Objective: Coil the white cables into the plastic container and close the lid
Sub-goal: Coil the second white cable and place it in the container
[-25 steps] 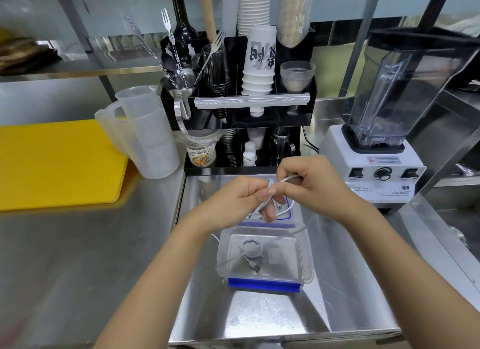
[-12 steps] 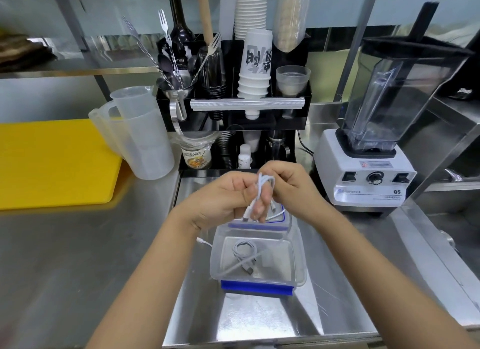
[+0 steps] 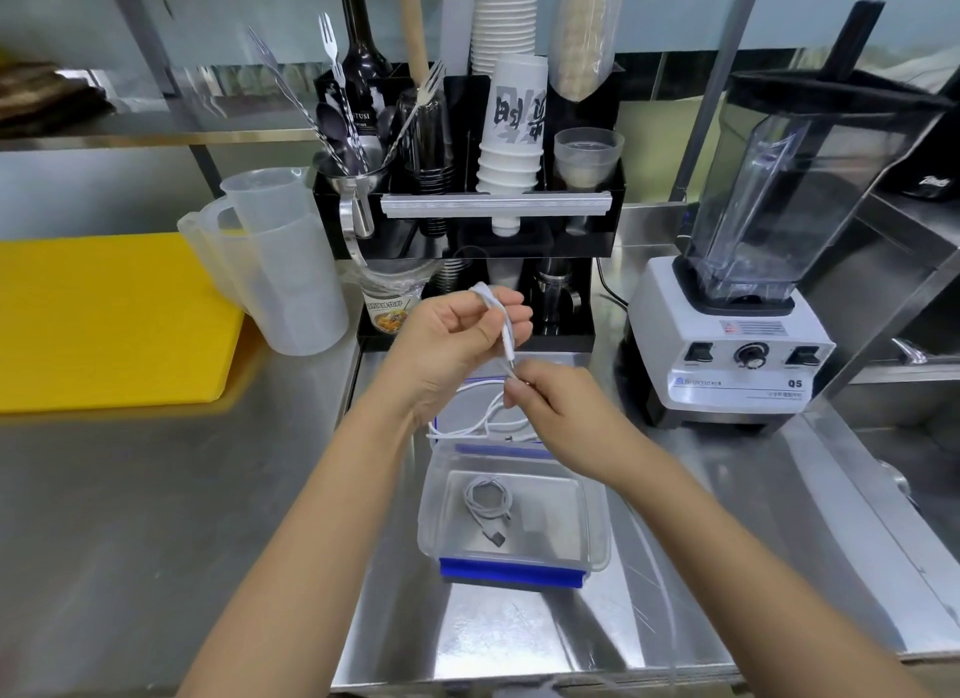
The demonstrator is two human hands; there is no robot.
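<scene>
Head view, second cable being wound. My left hand [image 3: 457, 334] is curled almost closed, fingers folded over a short bend of white cable [image 3: 501, 328] that loops over the top of the knuckles and runs down between the two hands. My right hand [image 3: 550, 401] sits just below and a little to the right, thumb and forefinger pinched on the same cable near its plug end, the other fingers loosely bent. The slack of this cable hangs beneath the hands and trails in loose curves across the open lid [image 3: 467, 411], which lies flat behind the box with its blue edge showing. The plastic container [image 3: 597, 515] stands on the steel counter [image 3: 156, 515] directly below my wrists, its blue clasp toward me; one coiled cable [image 3: 488, 500] already rests inside on the floor of the box, plug pointing toward the near wall. I judge the task roughly half done: one cable stowed, one in hand and only beginning to form its loops, the lid not yet shut. The next move, as I read it, calls for drawing up the slack in even turns around the left fingers, keeping the plug end pinched so the coil does not spring apart, then lowering it beside the first coil. A blender [image 3: 737, 344] stands near on the right.
</scene>
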